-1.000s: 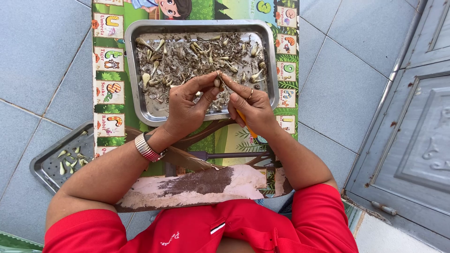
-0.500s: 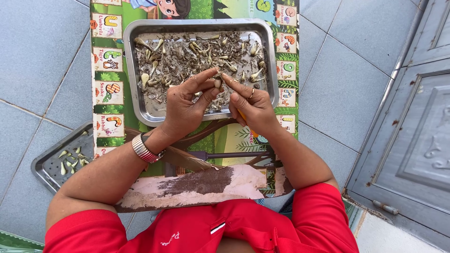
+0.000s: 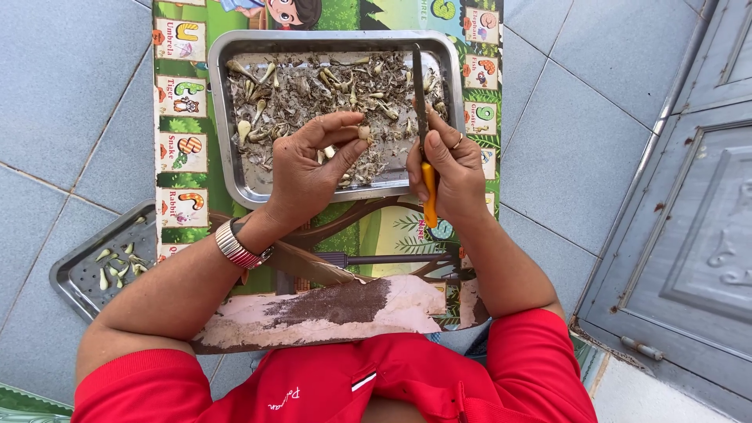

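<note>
My left hand (image 3: 309, 168) hovers over the near part of a large metal tray (image 3: 222, 117) and pinches a small pale mushroom (image 3: 363, 132) between thumb and fingertips. My right hand (image 3: 446, 168), with a ring on it, grips an orange-handled knife (image 3: 428, 196); its blade points away from me over the tray. The two hands are a little apart. The tray holds several small mushrooms mixed with dirt and trimmings. A metal watch sits on my left wrist.
The tray rests on a colourful picture-alphabet mat (image 3: 176, 149) on grey floor tiles. A smaller metal tray (image 3: 74, 274) with several pale cleaned mushrooms lies at the left. A worn board (image 3: 329, 309) lies across my lap. A grey metal door (image 3: 697, 227) is at the right.
The hands, which met over the tray with the knife low, have drawn apart. The right hand now holds the knife blade pointing away; the left hand holds the mushroom alone.
</note>
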